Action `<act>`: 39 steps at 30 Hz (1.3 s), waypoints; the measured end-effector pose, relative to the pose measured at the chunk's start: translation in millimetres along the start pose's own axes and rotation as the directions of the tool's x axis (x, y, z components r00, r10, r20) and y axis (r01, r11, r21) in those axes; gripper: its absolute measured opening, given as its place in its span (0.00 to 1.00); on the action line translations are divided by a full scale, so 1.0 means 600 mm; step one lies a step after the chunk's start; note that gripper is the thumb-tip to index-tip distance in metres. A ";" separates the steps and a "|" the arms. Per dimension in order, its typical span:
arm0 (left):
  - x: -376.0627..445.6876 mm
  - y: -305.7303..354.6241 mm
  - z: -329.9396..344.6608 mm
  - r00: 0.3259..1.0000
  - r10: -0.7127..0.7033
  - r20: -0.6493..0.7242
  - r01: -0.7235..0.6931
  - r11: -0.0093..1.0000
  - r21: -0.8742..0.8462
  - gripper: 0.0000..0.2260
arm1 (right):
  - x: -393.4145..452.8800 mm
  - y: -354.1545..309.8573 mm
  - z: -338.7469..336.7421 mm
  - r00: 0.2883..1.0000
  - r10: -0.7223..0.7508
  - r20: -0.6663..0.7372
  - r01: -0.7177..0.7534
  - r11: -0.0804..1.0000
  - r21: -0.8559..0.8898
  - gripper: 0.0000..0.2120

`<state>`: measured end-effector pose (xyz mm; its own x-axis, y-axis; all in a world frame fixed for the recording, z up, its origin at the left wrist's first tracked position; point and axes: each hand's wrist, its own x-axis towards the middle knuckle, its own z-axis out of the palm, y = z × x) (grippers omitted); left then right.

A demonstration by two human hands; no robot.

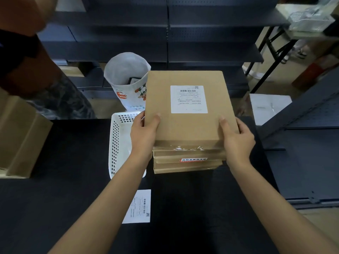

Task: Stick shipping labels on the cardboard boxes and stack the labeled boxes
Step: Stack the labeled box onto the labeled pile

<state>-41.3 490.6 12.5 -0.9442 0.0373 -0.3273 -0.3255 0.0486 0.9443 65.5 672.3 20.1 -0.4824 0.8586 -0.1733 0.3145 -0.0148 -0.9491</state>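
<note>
On our black table (pixel 55 208), between a white basket (pixel 117 143) and dark shelving (pixel 201 33), we see the labeled box (pixel 189 110) topping the stack (pixel 187 162), left hand (pixel 145 132) and right hand (pixel 236 138) gripping its sides; a loose label (pixel 139 206) lies nearer.

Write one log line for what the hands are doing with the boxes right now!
left hand: grips top box | right hand: grips it | label: stuck on | stack: under it | spare label: on table
</note>
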 end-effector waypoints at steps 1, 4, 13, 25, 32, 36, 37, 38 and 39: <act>0.000 -0.001 0.001 1.000 0.001 -0.001 -0.001 1.000 -0.003 0.17 | 0.001 0.000 -0.002 1.000 -0.003 0.005 0.003 1.000 -0.002 0.19; -0.002 -0.001 0.002 1.000 0.002 -0.003 -0.002 1.000 0.008 0.17 | 0.005 0.002 -0.002 1.000 -0.010 0.015 0.010 1.000 -0.018 0.21; -0.017 0.016 -0.020 0.999 -0.013 0.035 0.009 0.994 0.113 0.23 | 0.001 -0.010 -0.016 0.999 -0.032 0.016 0.033 0.996 -0.088 0.31; -0.063 0.022 -0.218 0.996 0.031 -0.084 -0.021 0.993 0.120 0.18 | -0.199 -0.045 0.066 0.870 -0.468 0.155 0.493 0.821 -0.287 0.19; -0.064 -0.019 -0.481 0.994 0.006 -0.106 0.011 0.988 0.157 0.15 | -0.420 0.023 0.259 0.849 -0.372 0.374 0.481 0.838 -0.258 0.15; -0.059 -0.039 -0.658 0.997 -0.013 -0.078 0.026 0.984 0.175 0.12 | -0.570 0.047 0.365 0.882 -0.261 0.391 0.375 0.892 -0.250 0.12; -0.059 -0.039 -0.697 0.996 -0.021 -0.091 0.037 0.984 0.174 0.11 | -0.602 0.048 0.384 0.881 -0.232 0.413 0.355 0.901 -0.250 0.12; -0.059 -0.039 -0.734 0.994 -0.024 -0.106 0.043 0.983 0.176 0.10 | -0.630 0.051 0.402 0.875 -0.214 0.434 0.342 0.908 -0.242 0.12; -0.059 -0.038 -0.767 0.993 -0.018 -0.118 0.039 0.982 0.184 0.10 | -0.654 0.049 0.417 0.870 -0.198 0.452 0.331 0.913 -0.237 0.11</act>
<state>-23.9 29.1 18.1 -0.9377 -0.0812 -0.3378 -0.3474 0.2333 0.9082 59.5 206.5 -5.8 -0.8513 0.5182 -0.0819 0.3215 0.3919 -0.8620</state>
